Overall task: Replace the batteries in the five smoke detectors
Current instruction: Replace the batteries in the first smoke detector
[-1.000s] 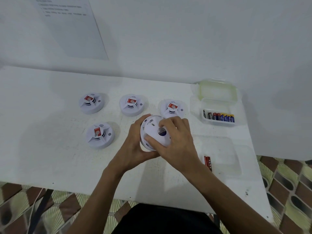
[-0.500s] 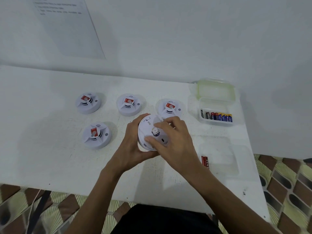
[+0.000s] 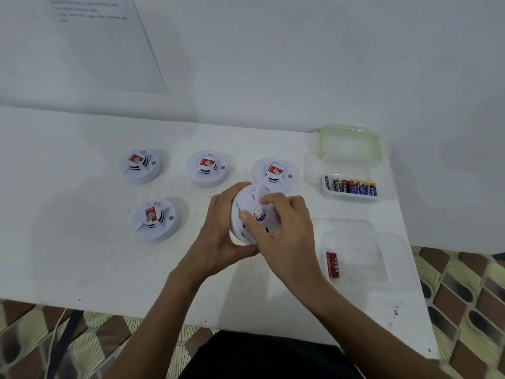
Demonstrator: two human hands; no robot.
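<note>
Detector (image 3: 246,199) is held off the surface (image 3: 82,255), back tilted up at me. My left hand (image 3: 218,228) grips its rim, and my right hand (image 3: 284,228) pinches at the bay in its middle; can't tell if a cell's in there tbh. Fresh batteries (image 3: 355,187) sit in the box (image 3: 352,166) further right and back, so the right hand's nearer, with open surface between.

Held detector (image 3: 247,199), front face unseen
</note>
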